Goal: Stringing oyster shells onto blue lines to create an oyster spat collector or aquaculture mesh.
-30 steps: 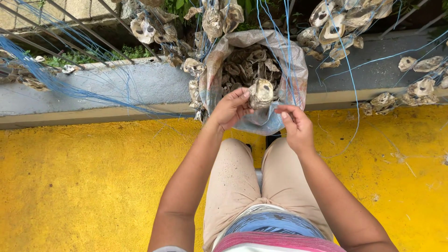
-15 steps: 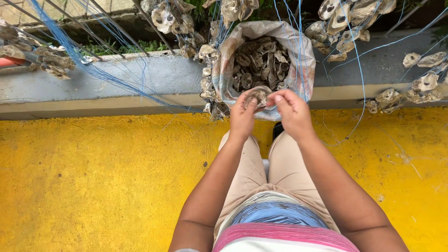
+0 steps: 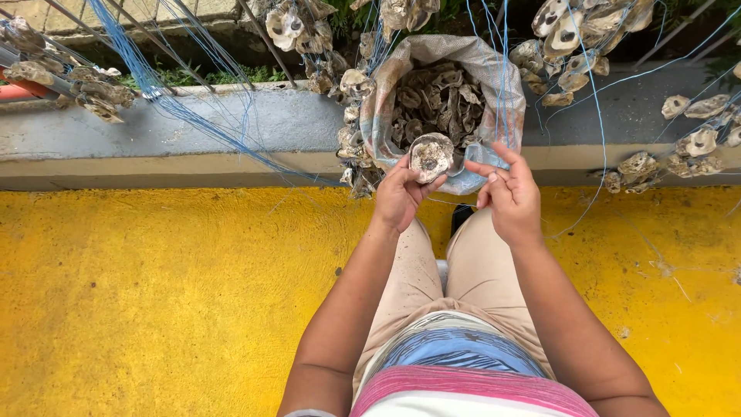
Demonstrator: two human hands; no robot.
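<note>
While both arms reach forward over the knees, the left hand (image 3: 400,197) pinches one rough, rounded grey-white oyster shell (image 3: 431,157) between thumb and fingertips, its pale hollow face turned up with a dark patch in the middle. That shell sits right at the near lip of a single woven plastic sack (image 3: 494,77), pale grey with faded stripes, its mouth folded open and packed with dull brown, flaky shells too many to count. The right hand (image 3: 509,197) is just beside the shell, not touching it, thumb and forefinger pressed lightly together; whether a thread lies between them is too fine to tell. Thin blue nylon lines (image 3: 170,93) run in a bundle from upper left toward the sack, and more hang down on the right. Clusters of chalky, ridged shells dangle on those lines, one bunch at far left (image 3: 93,93) and several at upper right (image 3: 571,38). Behind the sack runs one grey concrete ledge (image 3: 231,131); underfoot, a rough yellow painted floor (image 3: 154,293), scuffed and speckled.
</note>
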